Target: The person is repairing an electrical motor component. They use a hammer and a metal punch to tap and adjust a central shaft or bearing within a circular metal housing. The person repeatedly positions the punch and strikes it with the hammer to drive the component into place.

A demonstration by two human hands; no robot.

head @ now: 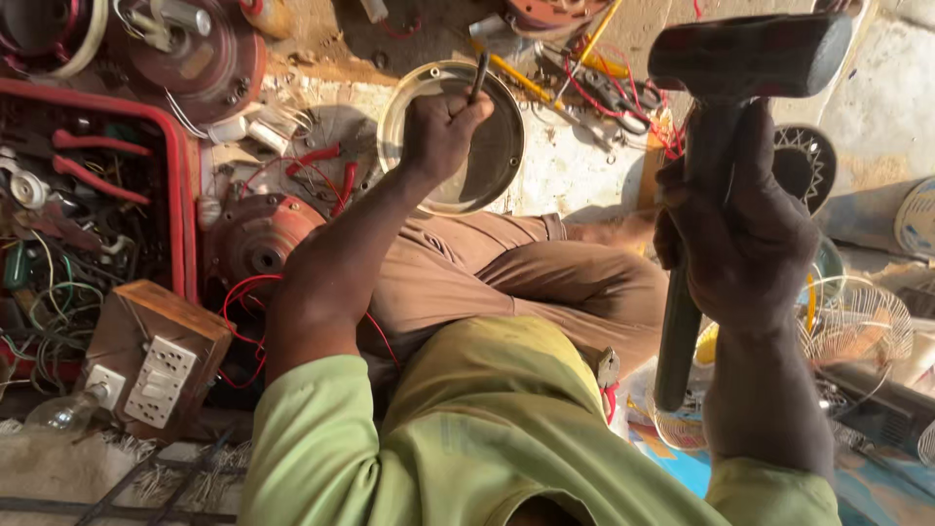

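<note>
Left hand [440,127] fisted around thin metal punch [479,76], tip up, directly over round metal dish [492,166] on floor. Right hand [742,224] wrapped around handle of hammer [750,54], raised, well right of dish. Red motor housing [255,239] left of dish; red tool tray [180,195] further left; wooden switch box [156,356] below-left of dish.

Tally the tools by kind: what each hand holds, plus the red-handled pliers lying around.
Hammer, raised in the right hand: 1
Metal punch or chisel, gripped in the left hand over the round metal cover: 1
Red-handled pliers, one in the red crate, one on the ground: 2
Total: 4
</note>
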